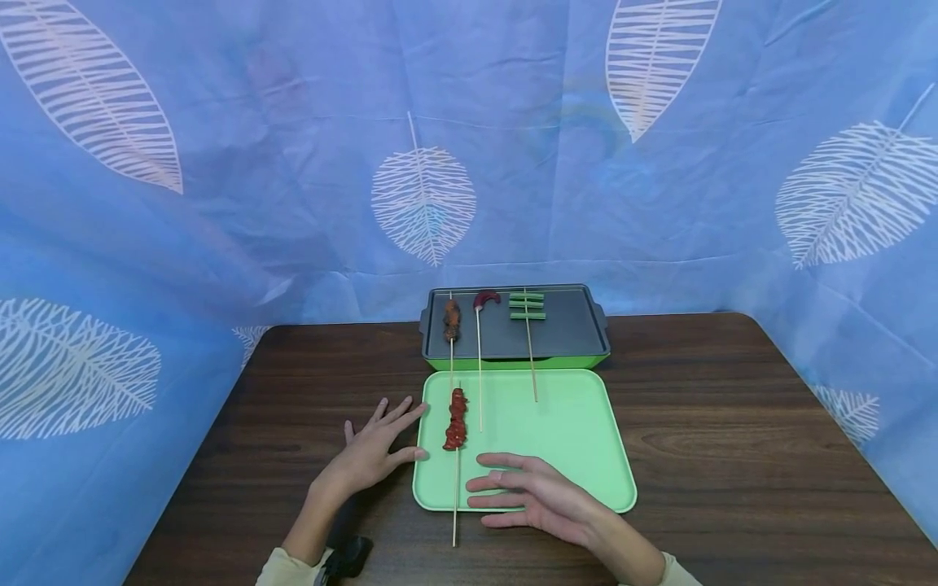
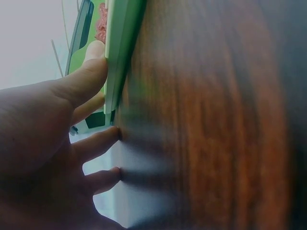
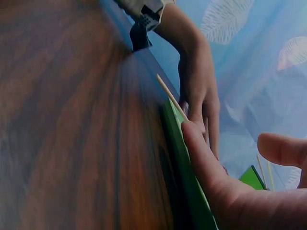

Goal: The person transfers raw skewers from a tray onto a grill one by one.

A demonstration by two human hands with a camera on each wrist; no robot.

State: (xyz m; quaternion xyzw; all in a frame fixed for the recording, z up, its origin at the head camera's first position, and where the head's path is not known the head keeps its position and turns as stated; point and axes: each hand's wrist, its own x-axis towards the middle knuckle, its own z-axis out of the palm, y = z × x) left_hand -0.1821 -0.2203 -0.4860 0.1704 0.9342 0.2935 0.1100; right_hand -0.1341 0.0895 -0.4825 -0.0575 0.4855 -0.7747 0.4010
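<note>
A light green tray (image 1: pixel 542 439) lies on the table with a red meat skewer (image 1: pixel 456 419) along its left side, the stick passing over the front rim. My left hand (image 1: pixel 374 452) is spread at the tray's left edge, thumb and forefinger at the rim; in the left wrist view the other fingertips (image 2: pixel 114 134) reach down to the wood. Over the tray's front right part, my right hand (image 1: pixel 538 492) has loosely extended fingers and holds nothing. Its fingertips point toward the skewer's stick (image 3: pixel 170 96).
Behind the tray stands a green-based grill with a dark plate (image 1: pixel 564 325). A brown meat skewer (image 1: pixel 451 320), a dark red curled piece on a stick (image 1: pixel 485 299) and a green vegetable skewer (image 1: pixel 527 305) lie on it, sticks reaching over the tray. A blue leaf-patterned cloth (image 1: pixel 513 187) hangs behind.
</note>
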